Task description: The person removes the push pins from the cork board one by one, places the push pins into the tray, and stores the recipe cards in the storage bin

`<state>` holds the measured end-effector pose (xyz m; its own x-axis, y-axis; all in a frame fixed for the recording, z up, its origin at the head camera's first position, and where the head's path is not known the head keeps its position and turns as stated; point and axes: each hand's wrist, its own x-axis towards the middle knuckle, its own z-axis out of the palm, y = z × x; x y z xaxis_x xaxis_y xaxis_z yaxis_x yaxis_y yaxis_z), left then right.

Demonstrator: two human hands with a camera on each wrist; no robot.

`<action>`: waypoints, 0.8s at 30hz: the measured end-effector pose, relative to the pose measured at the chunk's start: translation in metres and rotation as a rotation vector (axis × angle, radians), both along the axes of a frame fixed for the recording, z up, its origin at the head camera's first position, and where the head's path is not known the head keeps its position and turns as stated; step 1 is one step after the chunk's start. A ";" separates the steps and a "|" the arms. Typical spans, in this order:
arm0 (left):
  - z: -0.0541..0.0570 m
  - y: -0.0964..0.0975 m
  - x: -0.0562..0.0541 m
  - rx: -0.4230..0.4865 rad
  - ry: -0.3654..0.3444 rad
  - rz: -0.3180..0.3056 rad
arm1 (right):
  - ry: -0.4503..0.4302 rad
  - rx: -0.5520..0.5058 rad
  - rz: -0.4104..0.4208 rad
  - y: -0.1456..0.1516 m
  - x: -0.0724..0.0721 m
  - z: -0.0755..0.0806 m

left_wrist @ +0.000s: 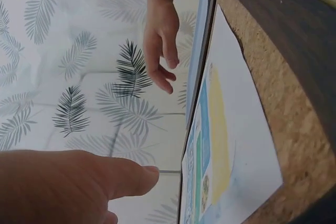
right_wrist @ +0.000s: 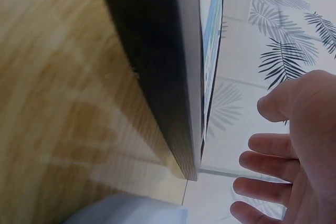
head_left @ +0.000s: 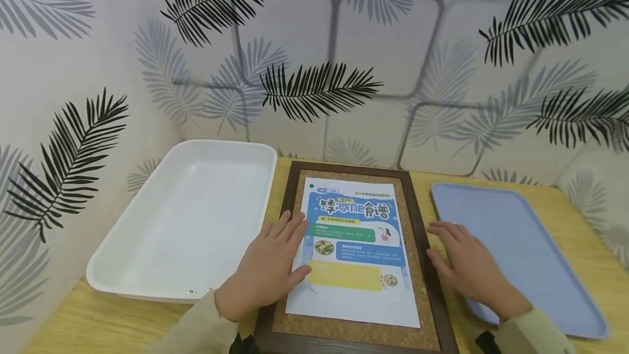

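Note:
A printed sheet (head_left: 356,302) with Chinese text and blue, green and yellow blocks lies on a cork board (head_left: 427,316) in a dark brown frame (head_left: 420,223). At the sheet's top left corner is a small green dot (head_left: 312,185). My left hand (head_left: 267,266) is over the board's left side, fingers extended, its fingertips overlapping the sheet's left edge in the head view. Beyond the frame's right side, my right hand (head_left: 472,266) hangs over the blue tray's near left part. Its fingers (right_wrist: 268,156) are loosely spread in the right wrist view, holding nothing.
To the left of the board stands a deep white tray (head_left: 182,223) with a few small specks near its front rim. A flat blue tray (head_left: 511,234) lies on the right. Everything rests on a wooden table (head_left: 123,324) against a leaf-patterned wall (head_left: 378,48).

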<state>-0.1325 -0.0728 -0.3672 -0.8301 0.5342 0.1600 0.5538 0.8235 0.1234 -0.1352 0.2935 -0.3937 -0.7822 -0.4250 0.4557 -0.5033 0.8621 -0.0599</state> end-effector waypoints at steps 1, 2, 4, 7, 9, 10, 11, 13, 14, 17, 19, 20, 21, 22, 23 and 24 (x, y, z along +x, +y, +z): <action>-0.001 0.001 0.000 -0.005 -0.012 0.002 | 0.004 -0.004 0.010 -0.001 -0.002 0.001; -0.003 0.001 0.001 -0.009 -0.022 0.001 | 0.006 -0.007 0.016 -0.002 -0.003 0.002; -0.006 0.003 0.002 -0.001 -0.041 -0.001 | -0.011 -0.007 0.014 -0.005 -0.005 0.004; -0.011 0.004 0.005 -0.001 -0.062 0.000 | -0.055 -0.003 0.010 -0.014 -0.007 0.007; -0.015 0.004 0.006 0.004 -0.061 0.006 | -0.075 -0.003 0.017 -0.018 -0.010 0.008; -0.017 0.004 0.006 -0.001 -0.056 0.011 | -0.081 -0.005 0.024 -0.021 -0.012 0.008; -0.019 0.004 0.005 -0.003 -0.048 0.017 | -0.085 -0.006 0.027 -0.023 -0.013 0.009; -0.021 0.005 0.003 -0.007 -0.035 0.029 | -0.084 -0.011 0.035 -0.026 -0.016 0.010; -0.022 0.005 0.002 -0.008 -0.035 0.034 | -0.087 -0.017 0.039 -0.028 -0.017 0.010; -0.025 0.005 0.001 -0.033 -0.062 0.040 | -0.104 -0.030 0.047 -0.031 -0.020 0.011; -0.025 0.006 0.001 -0.068 -0.098 0.037 | -0.118 -0.038 0.055 -0.033 -0.022 0.011; -0.026 0.007 0.001 -0.085 -0.116 0.032 | -0.122 -0.043 0.060 -0.035 -0.023 0.011; -0.026 0.007 0.001 -0.102 -0.132 0.026 | -0.121 -0.046 0.066 -0.036 -0.024 0.011; -0.027 0.008 0.002 -0.117 -0.145 0.022 | -0.122 -0.052 0.073 -0.037 -0.025 0.010; -0.027 0.008 0.002 -0.123 -0.154 0.018 | -0.125 -0.056 0.080 -0.038 -0.025 0.011; -0.027 0.008 0.002 -0.126 -0.161 0.017 | -0.126 -0.057 0.085 -0.040 -0.026 0.011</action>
